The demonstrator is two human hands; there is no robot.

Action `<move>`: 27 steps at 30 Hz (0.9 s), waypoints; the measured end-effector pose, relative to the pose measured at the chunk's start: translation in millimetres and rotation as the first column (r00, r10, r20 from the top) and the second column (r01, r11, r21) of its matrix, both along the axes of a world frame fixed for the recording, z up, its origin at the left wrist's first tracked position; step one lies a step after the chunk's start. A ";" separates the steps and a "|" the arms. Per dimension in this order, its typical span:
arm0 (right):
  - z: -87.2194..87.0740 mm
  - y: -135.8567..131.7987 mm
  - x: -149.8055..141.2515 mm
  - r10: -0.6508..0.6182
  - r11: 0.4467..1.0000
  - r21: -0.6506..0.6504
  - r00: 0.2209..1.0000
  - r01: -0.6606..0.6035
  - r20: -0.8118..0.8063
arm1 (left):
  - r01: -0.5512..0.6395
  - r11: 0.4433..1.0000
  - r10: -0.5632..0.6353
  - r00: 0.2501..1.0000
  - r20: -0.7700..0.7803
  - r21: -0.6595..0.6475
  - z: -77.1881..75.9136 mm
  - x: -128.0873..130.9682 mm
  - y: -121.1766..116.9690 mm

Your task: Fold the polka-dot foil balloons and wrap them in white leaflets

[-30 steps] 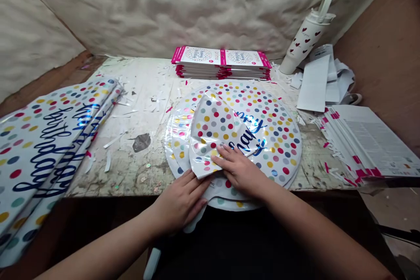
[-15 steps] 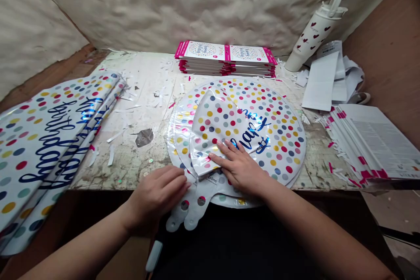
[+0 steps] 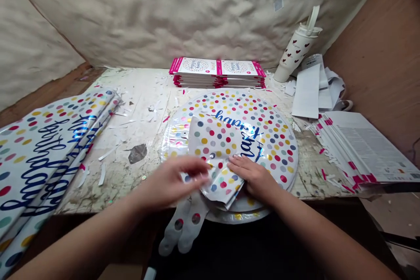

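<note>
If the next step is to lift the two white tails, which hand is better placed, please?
Probably the left hand. It is nearer to the two white tails, which stick out past the table. The right hand is farther away, resting on the folded dotted foil.

around the round pile of shiny white foil with coloured dots [image 3: 278,140], a hand could pass at ten o'clock across the worn, whitish wooden table [image 3: 141,87]. folded dotted white foil sheets [image 3: 46,162] block nine; a pink-and-white stack of flat card packs [image 3: 218,72], twelve; a tilted white heart-patterned tumbler [image 3: 295,54], one. at three, a narrow, scrap-strewn gap borders white printed cards with pink edges [image 3: 370,144].
</note>
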State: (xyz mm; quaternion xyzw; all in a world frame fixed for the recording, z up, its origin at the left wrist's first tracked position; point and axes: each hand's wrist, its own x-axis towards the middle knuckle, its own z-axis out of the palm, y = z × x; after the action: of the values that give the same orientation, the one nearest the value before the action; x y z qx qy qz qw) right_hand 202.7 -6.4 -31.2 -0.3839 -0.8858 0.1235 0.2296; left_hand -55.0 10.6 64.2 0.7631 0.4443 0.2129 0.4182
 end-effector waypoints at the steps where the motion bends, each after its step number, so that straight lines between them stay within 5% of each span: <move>1: -1.8 0.5 4.1 0.002 1.000 -0.001 1.000 -0.002 -0.006 | -0.209 0.977 0.212 0.974 0.086 -0.036 0.5 -6.4 17.2; 3: -3.0 1.0 8.5 0.001 1.000 0.008 1.000 -0.001 -0.011 | -0.564 0.807 0.590 0.776 0.222 -0.174 -3.4 -18.1 55.6; 4: -2.9 1.1 9.0 0.002 1.000 0.015 1.000 -0.002 -0.008 | -0.557 0.749 0.647 0.732 0.214 -0.358 -6.4 -21.2 74.3; 7: -2.2 1.7 7.1 0.002 0.999 0.041 1.000 -0.003 0.012 | -0.304 0.594 0.627 0.755 0.192 -0.745 -13.8 -12.9 115.2; 11: -4.1 2.8 6.3 0.013 0.997 0.069 1.000 -0.015 0.027 | -0.063 0.482 0.546 0.802 0.243 -0.874 -23.3 21.5 133.6; 17: -6.6 0.4 10.9 0.035 0.996 0.081 0.998 -0.039 0.054 | -0.242 0.626 0.558 0.803 0.209 -0.741 -41.2 16.4 166.0; 20: -4.4 0.0 11.7 0.047 0.998 0.048 0.997 -0.050 0.063 | -0.383 0.710 0.612 0.751 0.248 -0.592 -37.3 -1.5 178.1; 22: -2.0 1.9 12.2 0.062 0.998 0.025 0.997 -0.063 0.055 | -0.423 0.791 0.561 0.791 0.246 -0.443 -34.4 1.8 171.7; 24: 1.1 5.8 14.4 0.107 0.994 -0.008 0.993 -0.107 0.039 | -0.236 0.961 0.257 0.954 0.153 -0.143 -36.6 20.7 153.7; 25: 2.8 8.2 16.7 0.149 0.989 -0.026 0.988 -0.148 0.029 | -0.015 0.999 0.014 1.000 0.022 0.046 -40.1 33.8 142.2; 27: 6.2 12.6 24.3 0.217 0.975 -0.048 0.976 -0.217 -0.009 | 0.449 0.853 -0.377 0.883 -0.281 0.266 -50.4 60.5 119.5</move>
State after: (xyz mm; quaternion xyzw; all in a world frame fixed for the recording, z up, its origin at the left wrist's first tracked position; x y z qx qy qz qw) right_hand 227.0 6.2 -25.0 -0.2903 -0.9187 0.1699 0.2071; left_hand 5.5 130.0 13.8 0.9175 0.2713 0.1023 0.2722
